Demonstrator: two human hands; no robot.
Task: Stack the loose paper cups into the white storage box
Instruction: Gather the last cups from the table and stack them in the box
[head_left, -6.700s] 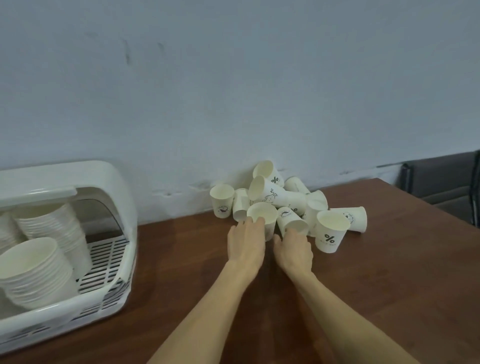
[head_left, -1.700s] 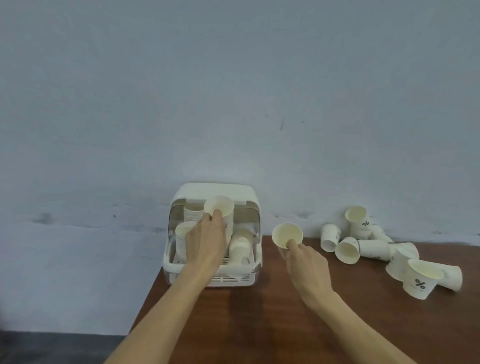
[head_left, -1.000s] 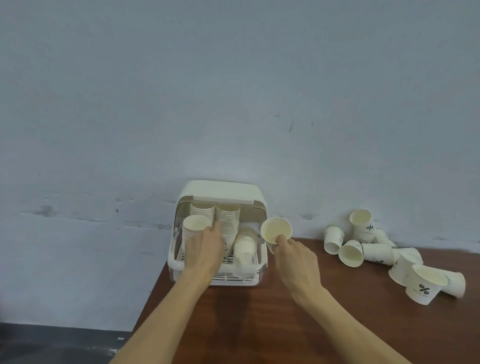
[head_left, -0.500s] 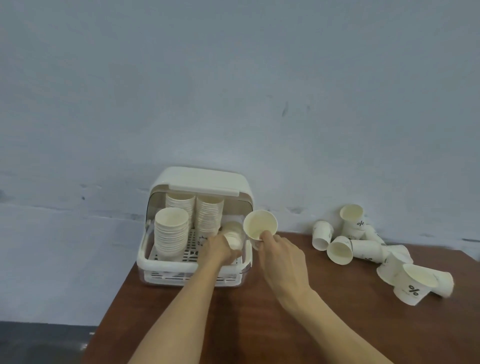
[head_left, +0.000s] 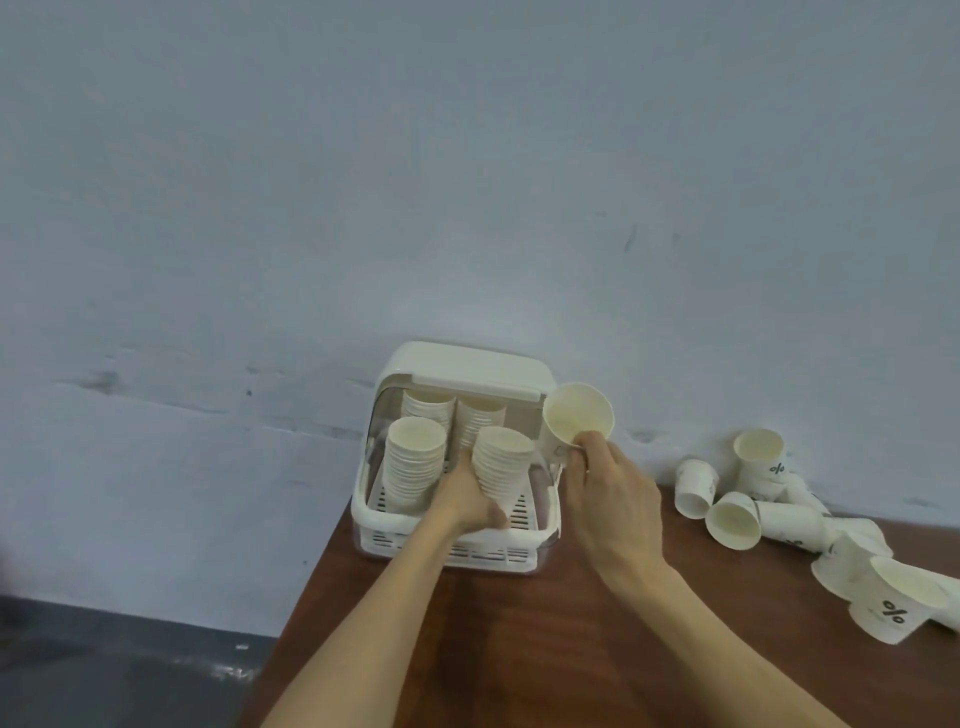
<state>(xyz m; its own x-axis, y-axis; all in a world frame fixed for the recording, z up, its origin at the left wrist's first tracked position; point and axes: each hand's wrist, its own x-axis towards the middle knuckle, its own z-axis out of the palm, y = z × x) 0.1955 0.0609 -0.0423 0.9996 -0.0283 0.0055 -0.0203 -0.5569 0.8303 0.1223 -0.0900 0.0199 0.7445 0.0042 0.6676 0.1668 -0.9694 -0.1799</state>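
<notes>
a pale grey-blue plastered wall, scuffed and marked, fills most of the view, with a strip of dark grey floor low on the left. the dark reddish-brown wooden tabletop is pushed against that wall, which likely keeps things from rolling off the back edge.

the white plastic storage box with a slatted base and raised lid sits at the tabletop's left end, its open front facing the person so the hands can reach straight in. inside it stand four nested columns of cream paper cups, two behind and two in front. the front right column of stacked cream paper cups leans toward the person, and the left hand has its fingers curled round the column's lower part, apparently tipping and steadying it so its mouth faces the next cup.

the right hand pinches a single cream paper cup by its rim, thumb and fingertips closed on it, holding it just beside the box's right side, mouth toward the camera, seemingly ready to nest it.

the loose white paper cups with black printed marks lie jumbled on the tabletop's right, well apart from the box; some stand upright, most lie on their sides, so plenty remains.
</notes>
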